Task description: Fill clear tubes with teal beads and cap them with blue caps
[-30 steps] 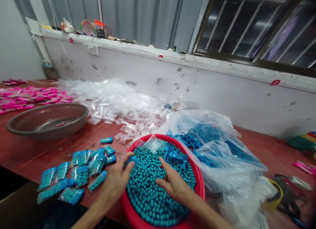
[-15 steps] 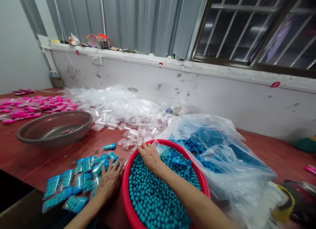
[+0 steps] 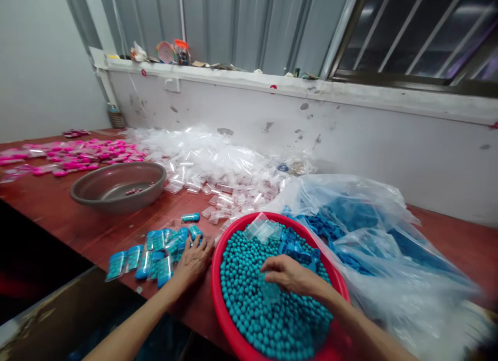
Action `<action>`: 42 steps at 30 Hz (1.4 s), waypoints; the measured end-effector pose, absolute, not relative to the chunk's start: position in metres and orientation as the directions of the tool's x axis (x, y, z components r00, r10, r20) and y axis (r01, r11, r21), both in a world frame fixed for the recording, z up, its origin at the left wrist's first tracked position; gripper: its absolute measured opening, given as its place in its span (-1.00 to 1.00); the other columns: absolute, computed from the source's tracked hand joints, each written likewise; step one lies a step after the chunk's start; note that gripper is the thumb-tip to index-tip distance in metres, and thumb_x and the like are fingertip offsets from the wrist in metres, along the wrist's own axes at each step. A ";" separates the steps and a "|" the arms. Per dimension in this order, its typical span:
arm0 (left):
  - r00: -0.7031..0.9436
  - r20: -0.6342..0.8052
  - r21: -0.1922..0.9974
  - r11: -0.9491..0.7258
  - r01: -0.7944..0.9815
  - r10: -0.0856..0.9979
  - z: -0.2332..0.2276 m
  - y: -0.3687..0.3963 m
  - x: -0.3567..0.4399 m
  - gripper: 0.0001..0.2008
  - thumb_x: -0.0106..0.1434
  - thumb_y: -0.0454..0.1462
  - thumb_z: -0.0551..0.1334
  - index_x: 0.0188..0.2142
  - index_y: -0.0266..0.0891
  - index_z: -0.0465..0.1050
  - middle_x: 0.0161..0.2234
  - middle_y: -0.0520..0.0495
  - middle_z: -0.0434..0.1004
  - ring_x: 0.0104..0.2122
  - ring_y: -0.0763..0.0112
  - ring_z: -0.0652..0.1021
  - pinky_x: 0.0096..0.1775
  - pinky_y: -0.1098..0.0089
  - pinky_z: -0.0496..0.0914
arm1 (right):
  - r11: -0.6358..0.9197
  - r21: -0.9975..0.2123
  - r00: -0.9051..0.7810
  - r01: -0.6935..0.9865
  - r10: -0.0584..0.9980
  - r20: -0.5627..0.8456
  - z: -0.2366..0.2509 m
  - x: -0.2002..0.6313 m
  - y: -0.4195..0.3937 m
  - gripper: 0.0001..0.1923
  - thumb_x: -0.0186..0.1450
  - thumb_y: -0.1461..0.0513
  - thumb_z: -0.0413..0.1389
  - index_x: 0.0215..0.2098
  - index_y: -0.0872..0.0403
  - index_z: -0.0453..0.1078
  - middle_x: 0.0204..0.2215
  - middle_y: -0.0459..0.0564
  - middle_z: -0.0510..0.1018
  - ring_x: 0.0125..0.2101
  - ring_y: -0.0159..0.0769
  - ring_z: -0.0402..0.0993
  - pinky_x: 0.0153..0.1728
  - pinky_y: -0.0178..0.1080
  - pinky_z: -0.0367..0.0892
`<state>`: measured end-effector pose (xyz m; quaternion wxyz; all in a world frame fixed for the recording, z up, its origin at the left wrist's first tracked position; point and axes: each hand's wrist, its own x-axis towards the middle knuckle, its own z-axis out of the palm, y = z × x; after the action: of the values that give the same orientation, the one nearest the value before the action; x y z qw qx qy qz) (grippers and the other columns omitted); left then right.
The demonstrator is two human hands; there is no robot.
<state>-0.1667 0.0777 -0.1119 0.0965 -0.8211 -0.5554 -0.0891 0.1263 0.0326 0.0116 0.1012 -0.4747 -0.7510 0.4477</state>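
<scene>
My left hand [image 3: 195, 257] lies on the table with fingers spread, its fingertips at the edge of a group of small clear packs of teal beads with blue tops [image 3: 157, 240]. Right of it stands a red basin [image 3: 218, 293] full of round teal beads [image 3: 249, 304]. Over the middle of the beads, my right hand [image 3: 286, 274] is curled, with a clear plastic case [image 3: 270, 292] at its fingertips. More clear cases [image 3: 262, 228] lie on the beads near the far rim. Beside them are blue plastic pieces [image 3: 293, 244], partly behind my right hand.
A large clear bag of blue pieces [image 3: 358, 231] lies right of the basin. Behind are heaped clear cases [image 3: 241, 192] and plastic bags [image 3: 202, 148]. Left are a grey-brown basin [image 3: 116, 195] with a few beads and pink packs [image 3: 89, 153]. The table's front edge is lower left.
My right hand has moved from the basin's far left rim to the middle of the beads. The view has shifted, so things appear further right. My left hand stays beside the packs.
</scene>
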 end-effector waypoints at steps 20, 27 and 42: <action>0.061 0.289 0.803 -0.276 0.528 0.955 0.005 0.031 -0.099 -0.73 0.20 -0.19 0.00 -0.18 -0.22 0.35 -0.32 -0.05 0.46 -0.33 0.36 0.46 -0.28 0.36 0.35 | -0.184 -0.949 -0.367 0.257 0.889 -0.272 -0.020 0.118 0.017 -0.38 0.08 0.32 -0.04 0.12 -0.08 0.01 -0.30 -0.11 0.28 -0.60 -0.46 0.38 -0.70 -0.40 0.25; 0.493 -0.308 0.951 0.284 0.125 0.814 0.001 0.012 -0.030 -0.59 0.13 -0.12 0.03 -0.08 -0.31 0.21 -0.48 0.00 0.39 -0.51 0.43 0.45 -0.60 0.52 0.27 | -0.230 -0.972 -0.338 0.052 0.912 -0.234 -0.008 0.116 0.006 -0.67 0.06 0.19 0.06 -0.18 0.06 0.28 -0.45 -0.17 0.35 -0.64 -0.44 0.37 -0.71 -0.39 0.27; 0.656 -0.360 0.902 0.426 0.065 0.663 -0.013 0.013 -0.026 -0.68 0.10 -0.14 0.13 -0.18 -0.24 0.19 -0.48 0.04 0.41 -0.69 0.62 0.35 -0.70 0.62 0.09 | 0.397 0.064 -0.403 0.915 0.904 0.142 0.011 0.152 0.042 -0.72 0.27 0.38 -0.13 -0.18 0.09 0.35 -0.06 0.13 0.35 -0.05 -0.08 0.22 -0.13 -0.04 0.15</action>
<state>-0.0261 0.0133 -0.0128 -0.7614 -0.4984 -0.3650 -0.1963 0.1521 0.0420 0.0114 0.0422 -0.5449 -0.8348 -0.0658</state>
